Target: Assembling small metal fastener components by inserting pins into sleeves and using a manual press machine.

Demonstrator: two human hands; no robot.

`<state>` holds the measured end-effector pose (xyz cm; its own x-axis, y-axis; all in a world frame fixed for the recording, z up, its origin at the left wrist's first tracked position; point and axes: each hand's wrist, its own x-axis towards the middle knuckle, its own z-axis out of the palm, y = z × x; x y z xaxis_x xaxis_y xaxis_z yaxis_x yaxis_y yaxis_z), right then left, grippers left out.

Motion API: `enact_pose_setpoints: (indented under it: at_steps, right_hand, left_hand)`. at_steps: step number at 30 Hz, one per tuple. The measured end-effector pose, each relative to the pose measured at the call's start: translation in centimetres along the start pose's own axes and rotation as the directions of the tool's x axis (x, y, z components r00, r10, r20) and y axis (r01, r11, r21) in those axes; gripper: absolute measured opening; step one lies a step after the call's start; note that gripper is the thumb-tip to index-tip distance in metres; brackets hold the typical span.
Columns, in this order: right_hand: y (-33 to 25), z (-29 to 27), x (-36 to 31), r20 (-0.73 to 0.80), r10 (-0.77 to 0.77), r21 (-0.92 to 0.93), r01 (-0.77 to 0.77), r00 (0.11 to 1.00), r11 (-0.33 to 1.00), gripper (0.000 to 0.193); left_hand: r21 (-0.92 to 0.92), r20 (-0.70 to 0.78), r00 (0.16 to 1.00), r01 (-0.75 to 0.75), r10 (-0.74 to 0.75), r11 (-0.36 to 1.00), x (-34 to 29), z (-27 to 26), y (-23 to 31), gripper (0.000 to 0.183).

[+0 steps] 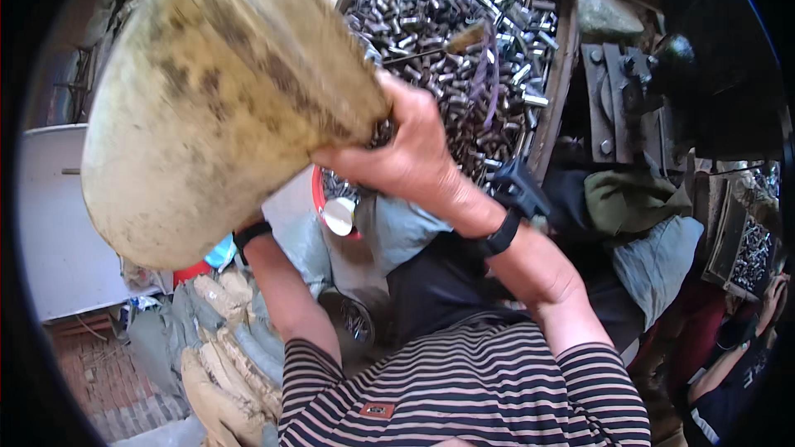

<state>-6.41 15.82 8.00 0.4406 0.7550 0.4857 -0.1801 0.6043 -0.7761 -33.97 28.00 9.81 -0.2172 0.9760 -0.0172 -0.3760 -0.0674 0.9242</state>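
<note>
A large yellowed plastic container (207,108), stained with dark smudges, is held up tilted at the upper left. My right hand (406,149) is closed around its narrow end, thumb below and fingers over the far side. Behind the container's lower edge is my left hand (253,220), mostly hidden, so its fingers do not show. Just beyond the right hand, small shiny metal cylinders (414,16) fill a wooden tray (556,108). Purple strips (490,83) lie across them. Under the right hand, a red-rimmed bucket (317,190) holds more metal pieces and a white round piece (339,216).
A steel fixture with bolts (609,99) stands right of the tray, near a stone (609,13). Crumpled tan and grey cloth items (224,348) lie at lower left, beside a white panel (54,223). At far right, another person's hand (774,302) is near a smaller tray (722,240).
</note>
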Motion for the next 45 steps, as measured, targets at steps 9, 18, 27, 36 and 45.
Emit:
enact_pose_setpoints:
  at_steps: [9, 18, 27, 36, 45]
  right_hand:
    - [-0.5, 1.1, -1.1, 0.140, 0.076, -0.095, -0.063, 0.987, 0.993, 0.036]
    - [-1.6, 0.9, -1.6, 0.107, 0.262, 0.214, -0.280, 0.959, 0.936, 0.046]
    - [-2.4, 4.8, -2.6, 0.188, -0.084, -0.053, 0.096, 0.978, 0.994, 0.038]
    - [-5.0, 11.4, -7.4, 0.646, -0.394, -0.115, 0.594, 0.654, 0.796, 0.042]
    - [-0.8, 15.8, -11.7, 0.851, -0.252, -0.214, 0.741, 0.461, 0.636, 0.023]
  left_hand:
    - [-0.031, -0.039, 0.999, -0.008, 0.007, 0.999, -0.6, -2.7, 0.9, 0.047]
    - [-0.053, -0.034, 0.999, -0.004, 0.002, 0.999, -0.7, -4.5, 2.4, 0.046]
    - [-0.131, -0.093, 0.995, 0.031, -0.044, 0.991, -4.1, -11.0, 1.2, 0.046]
    - [-0.403, -0.057, 0.967, 0.206, -0.249, 0.892, -9.1, -27.1, -10.0, 0.045]
    - [-0.096, -0.551, 0.824, 0.090, -0.129, 0.991, -20.8, -33.5, -1.7, 0.054]
